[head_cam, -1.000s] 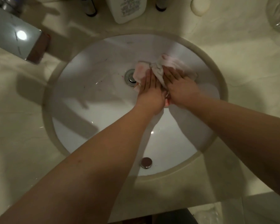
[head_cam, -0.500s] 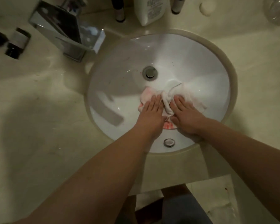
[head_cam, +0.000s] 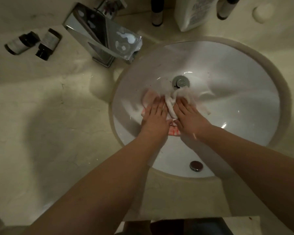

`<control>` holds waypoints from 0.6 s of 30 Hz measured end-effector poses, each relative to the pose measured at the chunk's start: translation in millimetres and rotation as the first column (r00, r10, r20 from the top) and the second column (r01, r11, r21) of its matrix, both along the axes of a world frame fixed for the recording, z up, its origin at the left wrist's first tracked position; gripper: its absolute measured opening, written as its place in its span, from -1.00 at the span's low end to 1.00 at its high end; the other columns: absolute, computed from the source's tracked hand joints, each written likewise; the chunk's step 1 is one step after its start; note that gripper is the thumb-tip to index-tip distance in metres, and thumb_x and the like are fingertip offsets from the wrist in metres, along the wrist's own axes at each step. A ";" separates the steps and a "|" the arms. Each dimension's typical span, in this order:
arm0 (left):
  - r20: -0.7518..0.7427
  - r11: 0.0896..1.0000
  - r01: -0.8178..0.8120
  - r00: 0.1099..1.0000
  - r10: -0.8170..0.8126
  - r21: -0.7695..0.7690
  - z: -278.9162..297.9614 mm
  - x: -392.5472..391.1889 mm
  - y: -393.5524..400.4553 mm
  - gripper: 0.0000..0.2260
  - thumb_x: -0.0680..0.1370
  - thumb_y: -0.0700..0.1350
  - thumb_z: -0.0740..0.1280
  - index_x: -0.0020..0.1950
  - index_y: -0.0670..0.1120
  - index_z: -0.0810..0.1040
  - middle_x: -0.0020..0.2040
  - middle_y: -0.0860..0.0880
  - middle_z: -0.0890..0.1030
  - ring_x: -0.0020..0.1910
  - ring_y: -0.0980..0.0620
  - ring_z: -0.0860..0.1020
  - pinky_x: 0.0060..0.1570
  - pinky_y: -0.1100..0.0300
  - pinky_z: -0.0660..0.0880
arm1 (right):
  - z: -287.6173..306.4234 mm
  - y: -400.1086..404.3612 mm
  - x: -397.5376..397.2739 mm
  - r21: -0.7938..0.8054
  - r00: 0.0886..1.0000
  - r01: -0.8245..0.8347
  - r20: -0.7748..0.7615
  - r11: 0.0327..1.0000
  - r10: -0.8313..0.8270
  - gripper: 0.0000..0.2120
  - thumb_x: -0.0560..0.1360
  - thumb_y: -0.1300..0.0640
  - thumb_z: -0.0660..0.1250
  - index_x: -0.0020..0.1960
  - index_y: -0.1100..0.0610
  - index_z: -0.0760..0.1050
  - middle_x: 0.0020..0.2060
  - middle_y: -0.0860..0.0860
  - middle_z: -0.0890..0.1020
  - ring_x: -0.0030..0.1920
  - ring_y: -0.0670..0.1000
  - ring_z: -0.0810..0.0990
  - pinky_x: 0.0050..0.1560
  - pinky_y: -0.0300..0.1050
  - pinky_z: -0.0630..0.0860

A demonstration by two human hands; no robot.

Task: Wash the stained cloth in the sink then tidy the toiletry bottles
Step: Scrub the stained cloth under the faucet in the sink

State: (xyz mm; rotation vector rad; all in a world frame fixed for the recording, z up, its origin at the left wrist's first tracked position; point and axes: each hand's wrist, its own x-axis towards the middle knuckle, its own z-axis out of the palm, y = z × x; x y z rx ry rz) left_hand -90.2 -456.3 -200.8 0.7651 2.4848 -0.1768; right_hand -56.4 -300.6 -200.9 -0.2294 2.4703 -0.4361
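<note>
Both palms lie flat, fingers spread: the left hand [head_cam: 155, 118] and right hand [head_cam: 190, 120] press the bunched white cloth with pink-red stains [head_cam: 171, 106] against the near slope of the round white porcelain sink [head_cam: 236, 92]. One corner touches the chrome drain [head_cam: 181, 82]; it could block drainage. Two small dark bottles [head_cam: 33, 43] lie toppled far left, contents unseen.

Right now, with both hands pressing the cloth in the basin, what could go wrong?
1. The cloth bunches up against the drain; a corner might slip in or block it.
2. Red stain shows at the near edge under the palms of the left hand and right hand; it may be missed.
3. Two small bottles lie tipped on the counter; they could roll.
</note>
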 end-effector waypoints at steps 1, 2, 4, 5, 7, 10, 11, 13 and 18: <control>-0.002 0.999 -0.005 1.000 0.005 -0.039 -1.5 -6.6 2.2 -0.41 0.66 0.13 -0.13 0.55 -0.16 -0.28 0.56 -0.11 -0.28 0.53 -0.08 -0.32 0.50 -0.03 -0.29 | -1.8 -0.1 -10.1 -0.022 1.000 -0.022 -0.009 1.000 0.022 -0.20 0.43 -0.23 -0.32 0.55 0.20 -0.14 0.54 0.16 -0.10 0.48 0.05 -0.31 0.52 0.11 -0.18; -0.007 0.998 -0.018 1.000 0.018 -0.060 -2.7 -13.7 4.1 -0.40 0.66 0.14 -0.13 0.54 -0.16 -0.30 0.56 -0.10 -0.28 0.53 -0.09 -0.32 0.49 -0.02 -0.30 | -2.6 0.2 -19.5 -0.034 0.999 -0.036 -0.019 0.999 0.035 -0.24 0.47 -0.21 -0.26 0.54 0.21 -0.13 0.54 0.16 -0.10 0.51 0.09 -0.28 0.52 0.10 -0.20; -0.030 0.996 -0.062 0.998 0.060 -0.058 -6.2 -27.3 5.4 -0.39 0.66 0.14 -0.09 0.55 -0.15 -0.28 0.57 -0.11 -0.25 0.54 -0.09 -0.29 0.49 -0.01 -0.28 | -3.9 0.8 -37.5 -0.027 0.999 -0.034 -0.010 0.999 0.034 -0.37 0.60 -0.10 -0.07 0.54 0.21 -0.14 0.54 0.16 -0.12 0.53 0.10 -0.22 0.49 0.01 -0.26; -0.028 0.995 -0.077 0.997 0.075 -0.060 -7.2 -33.8 5.7 -0.39 0.66 0.13 -0.08 0.55 -0.16 -0.25 0.58 -0.12 -0.23 0.54 -0.11 -0.27 0.49 -0.02 -0.28 | -4.7 0.7 -45.7 -0.022 0.999 -0.032 -0.013 0.999 0.031 -0.40 0.63 -0.03 -0.01 0.54 0.20 -0.15 0.54 0.16 -0.14 0.54 0.09 -0.21 0.48 -0.05 -0.28; -0.014 0.994 -0.094 0.996 0.093 -0.055 -6.2 -42.0 8.4 -0.40 0.66 0.10 -0.08 0.56 -0.18 -0.23 0.57 -0.15 -0.24 0.54 -0.14 -0.27 0.48 -0.04 -0.29 | -5.2 0.4 -56.5 -0.017 0.999 -0.035 -0.041 0.999 0.035 -0.41 0.65 0.02 0.00 0.54 0.20 -0.18 0.54 0.15 -0.15 0.54 0.06 -0.22 0.47 -0.09 -0.29; -0.001 0.993 -0.109 0.994 0.109 -0.044 -0.1 -42.4 11.5 -0.42 0.67 0.04 -0.06 0.55 -0.19 -0.25 0.57 -0.16 -0.25 0.53 -0.15 -0.28 0.47 -0.04 -0.31 | -4.5 0.1 -58.8 -0.009 0.999 -0.044 -0.030 0.999 0.044 -0.40 0.64 0.01 0.00 0.54 0.19 -0.20 0.54 0.14 -0.17 0.53 0.05 -0.23 0.50 -0.08 -0.28; 0.004 0.993 -0.108 0.994 0.108 -0.043 2.3 -42.5 12.3 -0.41 0.67 0.04 -0.05 0.55 -0.19 -0.25 0.57 -0.16 -0.25 0.53 -0.16 -0.29 0.47 -0.05 -0.31 | -3.5 -1.3 -58.3 -0.006 0.999 -0.039 -0.021 0.999 0.039 -0.40 0.64 0.01 0.01 0.54 0.19 -0.20 0.54 0.13 -0.17 0.53 0.04 -0.24 0.50 -0.07 -0.28; 0.026 0.991 -0.117 0.993 0.119 -0.059 4.9 -43.3 13.0 -0.39 0.66 0.04 -0.02 0.55 -0.19 -0.26 0.56 -0.16 -0.26 0.53 -0.16 -0.29 0.49 -0.06 -0.30 | -0.3 -5.0 -57.4 -0.006 1.000 -0.021 -0.011 1.000 0.020 -0.39 0.63 0.02 0.01 0.54 0.19 -0.20 0.54 0.13 -0.17 0.53 0.04 -0.25 0.50 -0.06 -0.28; 0.136 0.994 -0.063 0.989 0.051 0.087 17.7 -32.5 -14.5 -0.37 0.64 0.10 0.02 0.56 -0.22 -0.11 0.57 -0.21 -0.09 0.56 -0.19 -0.11 0.52 -0.08 -0.10 | 5.9 -23.0 -30.4 -0.081 1.000 -0.002 0.018 0.997 0.003 -0.36 0.63 -0.06 -0.01 0.53 0.21 -0.22 0.53 0.15 -0.19 0.52 0.09 -0.29 0.49 0.04 -0.29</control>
